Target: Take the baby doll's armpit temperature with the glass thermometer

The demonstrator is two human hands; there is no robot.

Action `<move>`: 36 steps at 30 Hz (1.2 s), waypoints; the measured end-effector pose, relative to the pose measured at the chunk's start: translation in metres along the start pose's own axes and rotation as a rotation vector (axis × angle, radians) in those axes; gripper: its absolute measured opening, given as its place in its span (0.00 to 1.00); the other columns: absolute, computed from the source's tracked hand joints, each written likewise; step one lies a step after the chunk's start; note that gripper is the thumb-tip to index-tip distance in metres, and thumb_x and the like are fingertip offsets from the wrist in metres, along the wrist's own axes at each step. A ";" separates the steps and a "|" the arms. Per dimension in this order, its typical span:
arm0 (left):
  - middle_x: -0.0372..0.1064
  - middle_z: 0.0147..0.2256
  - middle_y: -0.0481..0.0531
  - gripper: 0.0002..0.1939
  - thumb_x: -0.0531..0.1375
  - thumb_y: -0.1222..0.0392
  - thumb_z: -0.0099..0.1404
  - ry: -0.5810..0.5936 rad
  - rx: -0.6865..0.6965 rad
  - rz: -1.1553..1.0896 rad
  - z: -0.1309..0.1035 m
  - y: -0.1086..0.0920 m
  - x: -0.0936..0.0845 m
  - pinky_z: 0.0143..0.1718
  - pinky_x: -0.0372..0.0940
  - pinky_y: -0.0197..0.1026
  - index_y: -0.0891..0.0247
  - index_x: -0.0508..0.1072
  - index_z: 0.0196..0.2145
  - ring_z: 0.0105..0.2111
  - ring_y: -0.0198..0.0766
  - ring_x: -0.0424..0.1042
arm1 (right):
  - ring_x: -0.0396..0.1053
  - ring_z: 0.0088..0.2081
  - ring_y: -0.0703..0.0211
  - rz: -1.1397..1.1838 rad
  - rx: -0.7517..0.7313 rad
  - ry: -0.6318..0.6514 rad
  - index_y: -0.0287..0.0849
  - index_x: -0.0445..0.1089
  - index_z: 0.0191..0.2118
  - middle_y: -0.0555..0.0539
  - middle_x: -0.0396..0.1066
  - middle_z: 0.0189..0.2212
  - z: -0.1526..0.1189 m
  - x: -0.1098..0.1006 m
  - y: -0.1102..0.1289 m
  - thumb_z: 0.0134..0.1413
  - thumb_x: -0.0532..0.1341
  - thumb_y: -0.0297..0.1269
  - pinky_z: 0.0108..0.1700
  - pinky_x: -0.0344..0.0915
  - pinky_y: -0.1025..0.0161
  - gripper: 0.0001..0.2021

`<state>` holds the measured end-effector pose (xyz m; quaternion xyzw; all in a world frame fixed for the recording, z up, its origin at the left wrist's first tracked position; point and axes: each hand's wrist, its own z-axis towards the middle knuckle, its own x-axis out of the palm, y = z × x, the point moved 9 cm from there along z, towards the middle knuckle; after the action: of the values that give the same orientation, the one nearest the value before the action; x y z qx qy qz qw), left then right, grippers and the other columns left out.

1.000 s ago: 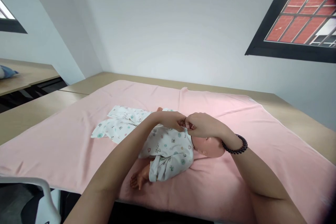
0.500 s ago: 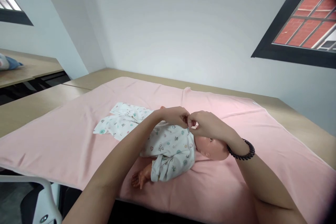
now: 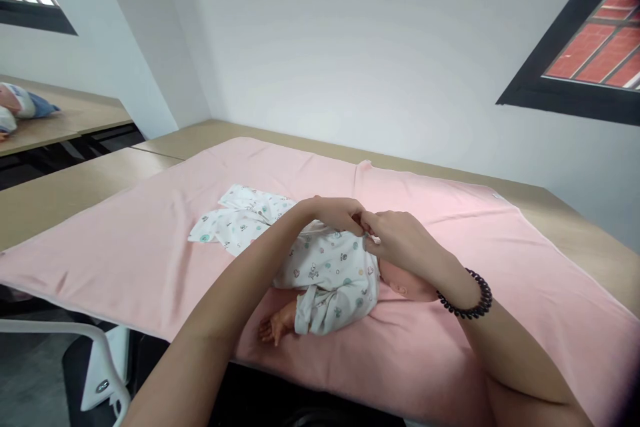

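A baby doll (image 3: 410, 283) lies on its back on a pink blanket (image 3: 145, 240), its head toward the right. It wears a white printed top (image 3: 325, 267), and white printed trousers (image 3: 240, 223) cover its legs. My left hand (image 3: 343, 213) and my right hand (image 3: 400, 237) meet at the top's neckline, fingers pinched together on the fabric near the doll's chin. A black coiled band (image 3: 473, 300) circles my right wrist. My hands hide part of the doll's face and the collar. One bare doll hand (image 3: 277, 325) sticks out of the near sleeve.
The blanket covers most of a wooden table (image 3: 565, 217) against a white wall. Another table (image 3: 90, 110) at the far left bears a partly visible doll (image 3: 25, 103). A white chair frame (image 3: 103, 347) stands at the lower left.
The view has shifted slightly, so the scene sits a little differently in the frame. My fingers have come closer together, and my right hand now covers more of the doll's face.
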<state>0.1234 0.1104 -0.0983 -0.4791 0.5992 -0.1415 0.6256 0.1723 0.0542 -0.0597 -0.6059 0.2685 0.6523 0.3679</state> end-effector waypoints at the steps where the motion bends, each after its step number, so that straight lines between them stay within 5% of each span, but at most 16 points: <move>1: 0.68 0.27 0.44 0.12 0.58 0.66 0.55 0.003 0.001 0.007 -0.001 -0.001 0.000 0.31 0.59 0.34 0.63 0.78 0.36 0.27 0.30 0.62 | 0.60 0.24 0.60 -0.003 0.002 0.000 0.41 0.65 0.39 0.48 0.71 0.26 0.000 0.000 0.000 0.60 0.56 0.30 0.27 0.44 0.62 0.03; 10: 0.72 0.35 0.48 0.10 0.60 0.60 0.58 0.006 -0.054 0.177 -0.015 -0.012 -0.006 0.35 0.63 0.37 0.63 0.72 0.39 0.33 0.35 0.69 | 0.65 0.29 0.61 0.202 0.023 0.063 0.43 0.67 0.40 0.50 0.73 0.30 0.001 -0.001 -0.010 0.56 0.57 0.27 0.29 0.51 0.65 0.07; 20: 0.75 0.39 0.50 0.11 0.61 0.53 0.59 0.185 -0.238 0.246 -0.054 -0.001 -0.009 0.36 0.64 0.38 0.62 0.71 0.37 0.34 0.35 0.71 | 0.64 0.29 0.61 0.165 0.073 0.071 0.43 0.67 0.43 0.51 0.71 0.29 -0.007 -0.008 -0.005 0.57 0.55 0.27 0.29 0.50 0.65 0.10; 31: 0.68 0.28 0.46 0.07 0.60 0.58 0.56 0.205 -0.163 0.232 -0.048 0.004 -0.005 0.35 0.60 0.38 0.63 0.70 0.31 0.31 0.35 0.65 | 0.66 0.37 0.53 -0.181 -0.272 -0.280 0.38 0.68 0.39 0.45 0.70 0.35 -0.006 0.002 0.068 0.60 0.55 0.20 0.39 0.59 0.57 0.08; 36: 0.68 0.27 0.45 0.06 0.60 0.60 0.55 0.222 -0.174 0.202 -0.049 0.006 -0.005 0.33 0.58 0.39 0.63 0.71 0.32 0.29 0.34 0.63 | 0.65 0.37 0.52 -0.266 -0.311 -0.309 0.37 0.69 0.41 0.43 0.70 0.37 -0.005 0.017 0.077 0.56 0.56 0.17 0.39 0.60 0.57 0.11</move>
<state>0.0768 0.0958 -0.0912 -0.4503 0.7197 -0.0777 0.5227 0.1132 0.0077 -0.0848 -0.5783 0.0237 0.7165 0.3895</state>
